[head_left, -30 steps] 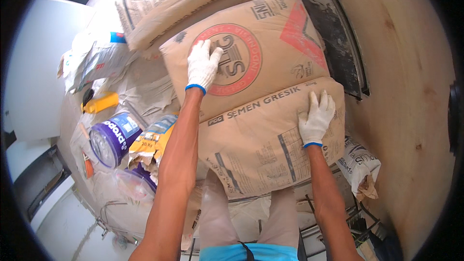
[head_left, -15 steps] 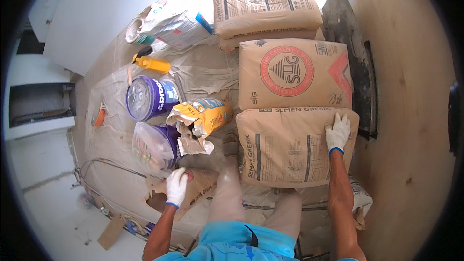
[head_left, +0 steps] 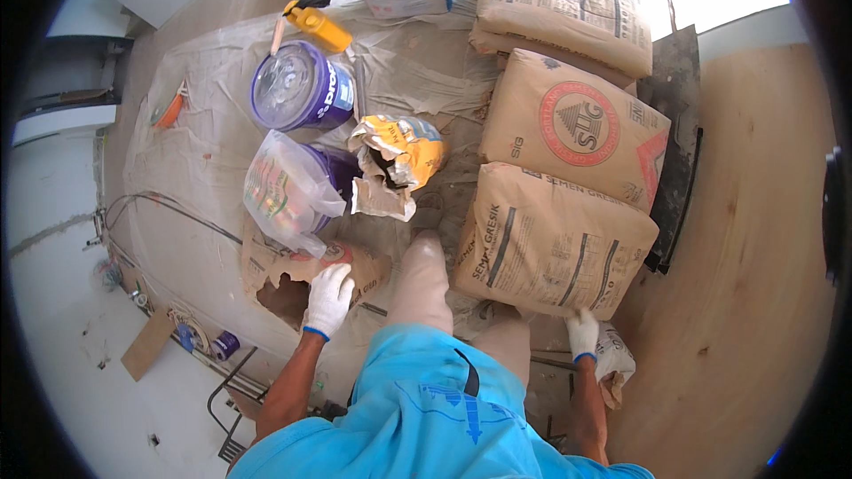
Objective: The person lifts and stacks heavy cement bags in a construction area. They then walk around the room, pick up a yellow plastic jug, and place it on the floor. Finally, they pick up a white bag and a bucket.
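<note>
Lying at the left on the floor sheet [head_left: 209,173] is a small orange tool [head_left: 169,112]. A purple bucket [head_left: 306,89] with a lid comes next, and nearer me a clear plastic bag [head_left: 286,195] partly covers a second purple bucket [head_left: 335,168]. Just below that bag lies a torn brown sack [head_left: 362,268], its long axis running roughly left to right, its ragged hole facing me and to the left. My gloved left hand [head_left: 328,300] is on it beside the hole, fingers together and pointing away from me; I cannot tell whether they grip the paper. A yellow sack [head_left: 413,149] sits farther right, its ripped mouth turned toward my left and toward me.

To the right of my legs lies a full brown sack [head_left: 559,239], printed side up, its long axis running left to right with the right end slanting nearer me. Another brown sack [head_left: 572,124] lies just beyond it. My gloved right hand [head_left: 583,335] is at the full one's near edge, fingertips against it; how far the fingers close I cannot see. A white sack [head_left: 614,357] is just beside that hand.
</note>
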Available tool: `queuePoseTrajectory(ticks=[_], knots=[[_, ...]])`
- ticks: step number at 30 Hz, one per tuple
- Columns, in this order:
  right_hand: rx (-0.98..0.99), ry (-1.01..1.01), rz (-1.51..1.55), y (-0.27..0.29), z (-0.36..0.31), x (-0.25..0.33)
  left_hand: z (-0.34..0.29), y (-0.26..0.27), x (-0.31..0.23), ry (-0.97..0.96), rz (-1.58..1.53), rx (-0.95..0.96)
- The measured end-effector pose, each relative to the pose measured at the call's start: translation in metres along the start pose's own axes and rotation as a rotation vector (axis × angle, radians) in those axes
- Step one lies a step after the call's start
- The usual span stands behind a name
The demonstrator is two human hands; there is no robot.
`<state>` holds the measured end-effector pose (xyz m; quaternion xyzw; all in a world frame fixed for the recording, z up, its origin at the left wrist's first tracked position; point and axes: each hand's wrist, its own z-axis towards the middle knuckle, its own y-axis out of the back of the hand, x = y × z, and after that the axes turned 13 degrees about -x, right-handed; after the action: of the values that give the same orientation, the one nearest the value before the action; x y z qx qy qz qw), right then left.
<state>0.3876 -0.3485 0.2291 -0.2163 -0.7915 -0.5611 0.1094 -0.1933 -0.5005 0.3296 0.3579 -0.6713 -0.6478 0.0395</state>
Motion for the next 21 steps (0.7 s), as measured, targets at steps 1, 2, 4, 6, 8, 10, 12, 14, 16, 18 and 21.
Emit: queuePoseTrajectory(ticks=[1, 2, 4, 6, 8, 10, 12, 14, 16, 18, 21], knots=[[0.122, -0.116, 0.005, -0.003, -0.023, -0.004, 0.009, 0.004, 0.008, 0.0, -0.027, 0.0], [0.188, -0.129, -0.027, -0.006, -0.048, -0.008, 0.017, 0.006, 0.016, 0.011, -0.043, 0.006], [0.303, -0.278, -0.077, -0.016, -0.09, -0.017, 0.033, 0.011, 0.032, 0.046, -0.055, 0.024], [0.366, -0.361, -0.014, -0.024, -0.117, -0.022, 0.048, 0.021, 0.048, 0.047, -0.062, 0.011], [0.387, -0.423, 0.029, -0.031, -0.132, -0.019, 0.061, 0.03, 0.06, 0.051, -0.092, 0.009], [0.418, -0.492, 0.009, -0.035, -0.126, -0.009, 0.064, 0.036, 0.064, 0.071, -0.115, -0.027], [0.433, -0.508, -0.048, -0.037, -0.109, 0.006, 0.06, 0.04, 0.063, 0.095, -0.147, -0.097], [0.369, -0.403, 0.036, -0.037, -0.076, 0.022, 0.047, 0.041, 0.056, 0.13, -0.199, -0.069], [0.317, -0.337, 0.158, -0.038, -0.045, 0.035, 0.03, 0.04, 0.049, 0.095, -0.234, -0.107], [0.224, -0.266, 0.23, -0.045, -0.01, 0.043, 0.004, 0.037, 0.043, 0.165, -0.281, -0.053], [0.205, -0.259, 0.319, -0.047, 0.016, 0.044, -0.045, 0.032, 0.034, 0.367, -0.325, 0.06]])
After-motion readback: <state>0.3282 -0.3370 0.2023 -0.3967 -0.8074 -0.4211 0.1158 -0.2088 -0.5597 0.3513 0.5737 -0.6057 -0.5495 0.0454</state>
